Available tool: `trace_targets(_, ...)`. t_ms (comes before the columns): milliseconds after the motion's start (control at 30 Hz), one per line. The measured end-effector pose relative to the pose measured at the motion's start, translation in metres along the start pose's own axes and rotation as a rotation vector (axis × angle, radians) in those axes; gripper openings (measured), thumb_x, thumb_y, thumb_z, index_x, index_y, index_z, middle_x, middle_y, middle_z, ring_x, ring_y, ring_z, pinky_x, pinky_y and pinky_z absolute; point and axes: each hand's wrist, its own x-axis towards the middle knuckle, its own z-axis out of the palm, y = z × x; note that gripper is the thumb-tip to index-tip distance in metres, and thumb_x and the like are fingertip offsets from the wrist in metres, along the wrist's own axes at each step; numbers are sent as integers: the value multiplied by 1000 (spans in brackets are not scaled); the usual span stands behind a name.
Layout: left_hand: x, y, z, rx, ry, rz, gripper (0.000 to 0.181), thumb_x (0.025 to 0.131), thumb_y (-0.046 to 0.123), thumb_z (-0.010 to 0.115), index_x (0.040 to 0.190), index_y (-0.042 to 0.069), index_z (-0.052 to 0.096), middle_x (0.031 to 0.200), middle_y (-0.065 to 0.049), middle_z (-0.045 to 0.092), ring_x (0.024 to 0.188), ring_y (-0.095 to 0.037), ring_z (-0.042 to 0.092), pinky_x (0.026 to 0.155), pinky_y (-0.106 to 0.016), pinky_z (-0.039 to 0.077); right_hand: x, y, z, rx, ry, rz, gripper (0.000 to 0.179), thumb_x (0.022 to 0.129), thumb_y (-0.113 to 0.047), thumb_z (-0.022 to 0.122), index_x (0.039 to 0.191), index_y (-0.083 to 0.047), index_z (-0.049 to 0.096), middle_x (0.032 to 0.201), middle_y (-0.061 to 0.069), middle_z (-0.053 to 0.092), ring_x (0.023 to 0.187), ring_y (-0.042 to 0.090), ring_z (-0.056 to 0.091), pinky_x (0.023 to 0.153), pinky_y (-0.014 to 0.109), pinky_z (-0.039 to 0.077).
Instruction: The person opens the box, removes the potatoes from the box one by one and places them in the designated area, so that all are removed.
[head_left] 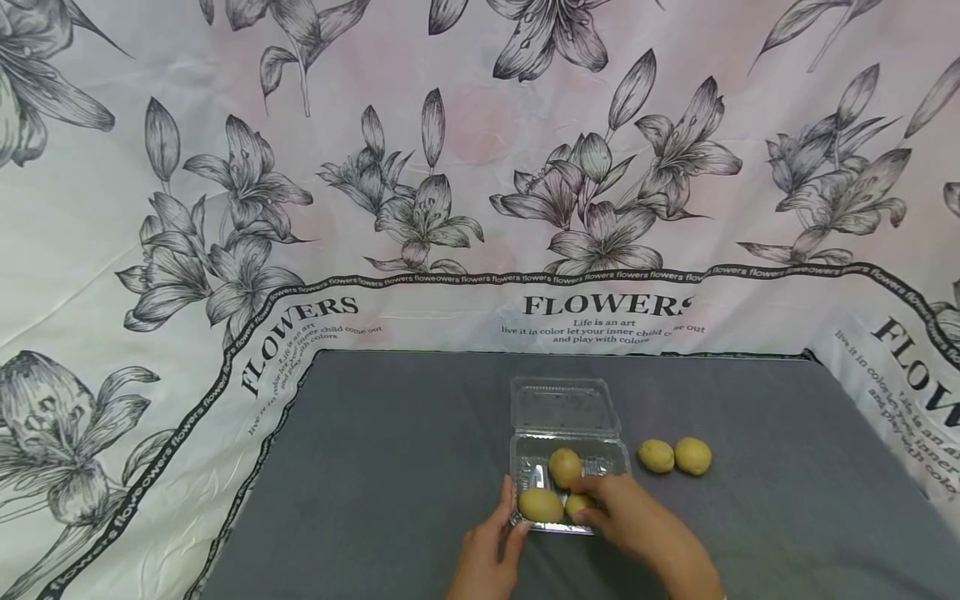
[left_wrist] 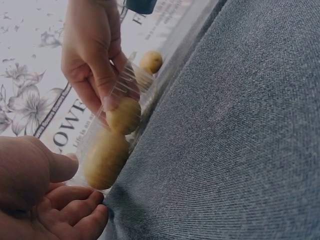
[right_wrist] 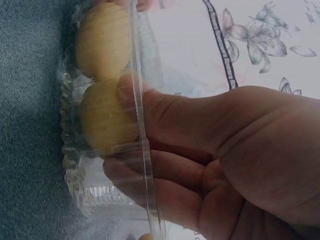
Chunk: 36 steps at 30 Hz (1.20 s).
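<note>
Low centre-right of the head view, right hand (head_left: 637, 512) is slanting up-left, thumb and fingers pinching a yellow fruit (head_left: 578, 505) inside the clear container (head_left: 534, 476); left hand (head_left: 489, 546) is touching its left edge, thumb and index apart; two loose fruits (head_left: 693, 456) are lying further right.

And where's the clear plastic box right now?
In the head view, the clear plastic box lies open on the grey table, right of centre, between the left hand and right hand, with two loose yellow pieces of produce to its right.
</note>
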Motion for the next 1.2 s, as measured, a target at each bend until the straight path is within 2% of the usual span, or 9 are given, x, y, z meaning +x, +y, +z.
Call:
trace_targets(233,0,1,-1,-21,-14,-12,67,110,26,59,160,-10,32,155,-26,49,138,-41,53,107,-44,53,-2,-5,-4,-7,1,21,33,92,-20,81,119,-1,75,110,5,79,95,11,70,80,36,63)
trace_targets(467,0,-1,-1,-22,-11,-5,67,110,25,60,160,-9,31,154,-25,49,138,-41,54,108,-45,53,-5,-7,-9,-44,25,5,31,92,-18,81,119,-4,76,108,2,79,95,11,71,80,38,63)
trace_targets(700,-1,-2,-1,-15,-4,-8,67,110,27,61,161,-7,33,154,-23,51,136,-38,56,107,-42,54,-5,-7,-11,-61,31,2,32,93,-19,80,121,-3,75,110,4,79,98,20,75,82,40,64)
trace_targets(1000,0,-3,0,-10,-2,-4,67,110,26,60,161,-7,33,154,-23,51,137,-37,55,110,-41,52,-7,-5,-12,-51,49,-4,33,93,-19,79,122,-4,75,111,5,79,97,21,76,81,39,65)
trace_targets(1200,0,-2,0,-31,1,-16,66,109,23,62,160,-8,33,154,-25,50,140,-36,52,112,-42,50,-9,-5,-15,-31,69,-6,33,94,-16,78,124,-4,74,110,3,79,93,9,72,77,35,64)
